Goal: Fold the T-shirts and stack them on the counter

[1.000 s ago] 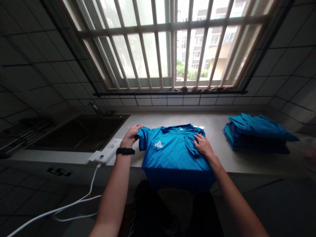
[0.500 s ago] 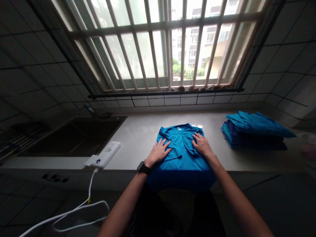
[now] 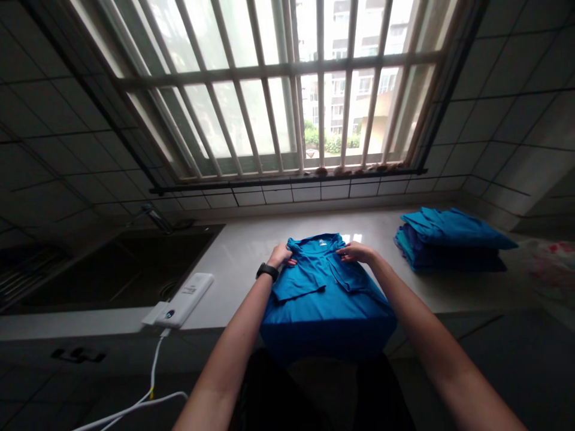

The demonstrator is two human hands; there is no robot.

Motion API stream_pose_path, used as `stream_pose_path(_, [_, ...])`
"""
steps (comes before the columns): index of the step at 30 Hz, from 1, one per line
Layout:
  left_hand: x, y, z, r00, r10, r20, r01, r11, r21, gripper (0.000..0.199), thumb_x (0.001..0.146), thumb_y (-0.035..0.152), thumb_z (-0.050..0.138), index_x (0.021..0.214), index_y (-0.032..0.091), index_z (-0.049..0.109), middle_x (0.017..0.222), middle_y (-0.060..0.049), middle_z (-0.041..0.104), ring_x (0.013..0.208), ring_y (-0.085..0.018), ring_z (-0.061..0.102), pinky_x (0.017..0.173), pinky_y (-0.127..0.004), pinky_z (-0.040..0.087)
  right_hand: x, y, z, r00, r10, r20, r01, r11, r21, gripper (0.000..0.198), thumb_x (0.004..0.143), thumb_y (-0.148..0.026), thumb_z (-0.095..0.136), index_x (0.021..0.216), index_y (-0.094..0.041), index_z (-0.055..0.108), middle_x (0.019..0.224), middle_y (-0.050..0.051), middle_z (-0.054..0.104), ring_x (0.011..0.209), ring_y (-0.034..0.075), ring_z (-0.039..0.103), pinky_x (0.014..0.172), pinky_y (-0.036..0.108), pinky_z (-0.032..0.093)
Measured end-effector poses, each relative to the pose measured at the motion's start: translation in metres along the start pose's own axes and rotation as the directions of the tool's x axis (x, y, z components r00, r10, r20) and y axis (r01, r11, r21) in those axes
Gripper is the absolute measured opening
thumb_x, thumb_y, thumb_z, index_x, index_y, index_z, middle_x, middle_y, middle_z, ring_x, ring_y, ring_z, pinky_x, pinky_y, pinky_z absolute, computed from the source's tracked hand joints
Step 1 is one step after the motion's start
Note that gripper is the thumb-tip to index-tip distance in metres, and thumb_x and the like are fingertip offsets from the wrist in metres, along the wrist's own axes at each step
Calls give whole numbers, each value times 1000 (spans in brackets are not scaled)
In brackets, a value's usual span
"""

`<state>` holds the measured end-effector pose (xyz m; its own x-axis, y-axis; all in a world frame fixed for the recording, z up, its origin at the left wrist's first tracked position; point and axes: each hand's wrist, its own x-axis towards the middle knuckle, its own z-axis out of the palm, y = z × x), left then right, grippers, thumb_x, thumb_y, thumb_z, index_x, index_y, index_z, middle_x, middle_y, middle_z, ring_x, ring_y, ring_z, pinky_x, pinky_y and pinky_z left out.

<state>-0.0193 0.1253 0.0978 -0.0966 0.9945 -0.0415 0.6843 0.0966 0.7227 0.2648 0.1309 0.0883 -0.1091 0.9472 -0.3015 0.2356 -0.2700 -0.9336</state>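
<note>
A blue T-shirt [image 3: 327, 299] lies on the counter with its collar toward the window and its sleeves folded inward. Its lower part hangs over the counter's front edge. My left hand [image 3: 281, 256], below a black watch, grips the shirt at the left shoulder beside the collar. At the right shoulder, my right hand [image 3: 356, 252] pinches the cloth between thumb and fingers. Both hands are closed on the fabric, and a small pale label shows inside the collar.
A stack of folded blue clothes [image 3: 453, 239] sits on the counter [image 3: 251, 239] to the right. At left are a dark sink [image 3: 121, 263] with a faucet [image 3: 155, 216] and a white power bank [image 3: 185, 299] with a white cable [image 3: 155, 365]. A barred window [image 3: 269, 90] stands behind.
Both hands have gone from lying flat on the shirt to gripping its shoulders near the collar. The shirt's shoulder edges are drawn inward. The camera view has shifted slightly.
</note>
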Motion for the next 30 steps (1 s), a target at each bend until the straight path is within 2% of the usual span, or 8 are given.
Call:
stream_pose_path(7, [39,62,-34,959,145,-242,-171,981,-89,11,80,15,60,78,20,51,88,-4,68,90,-17,65,83,-28,52,23,-77,-2,939,-275,-206,292,955,58,15,74,-24,73,81,-17,61,74,-1,66,75,15,63,72,26,57])
stream_pose_path(9, [40,80,-52,918,245,-311,-318,924,-212,12,82,19,61,84,21,49,93,-3,67,91,-14,64,82,-26,51,18,-102,-15,853,-424,-304,454,890,33,18,77,-28,69,89,-18,61,82,-1,66,83,15,61,79,27,54])
stream_pose_path(11, [26,85,-68,858,345,-381,-482,797,-365,18,80,22,65,86,21,48,89,0,65,88,-13,64,79,-24,51,-3,-112,-26,699,-613,-367,645,763,-47,21,79,-33,69,91,-18,59,85,-1,64,86,16,60,83,29,52])
stream_pose_path(14, [-30,61,-75,816,436,-380,-572,703,-423,24,75,30,71,81,21,50,86,1,65,86,-14,64,77,-25,52,-60,-83,-33,573,-758,-312,747,639,-182,27,78,-40,72,89,-21,57,86,0,63,86,19,60,83,33,52])
stream_pose_path(18, [-128,-16,-51,904,391,-174,-428,835,-346,10,74,23,64,76,20,54,92,-2,69,90,-17,66,83,-28,53,-143,17,-21,590,-802,-97,759,591,-274,15,80,-28,67,85,-23,54,110,7,65,105,25,61,93,38,50])
stream_pose_path(22, [-177,-78,-19,945,325,-16,-324,936,-138,29,69,10,45,82,21,68,93,-3,71,94,-19,68,94,-35,52,-184,103,-1,759,-649,44,617,696,-367,20,74,-6,52,85,-23,51,124,9,59,115,24,60,97,38,48])
stream_pose_path(25, [-174,-86,-11,934,358,-1,-357,931,-79,31,69,8,41,77,21,67,97,-5,70,95,-19,68,94,-35,53,-186,122,8,819,-574,15,525,738,-424,29,67,-2,45,86,-23,51,130,10,56,119,24,59,99,38,47])
stream_pose_path(30, [-158,-60,-23,913,396,-95,-398,917,-1,27,72,9,41,76,21,64,97,-6,70,97,-20,68,96,-35,52,-175,97,9,773,-632,-54,547,707,-448,31,65,-2,42,87,-24,49,124,9,58,118,23,59,100,38,46])
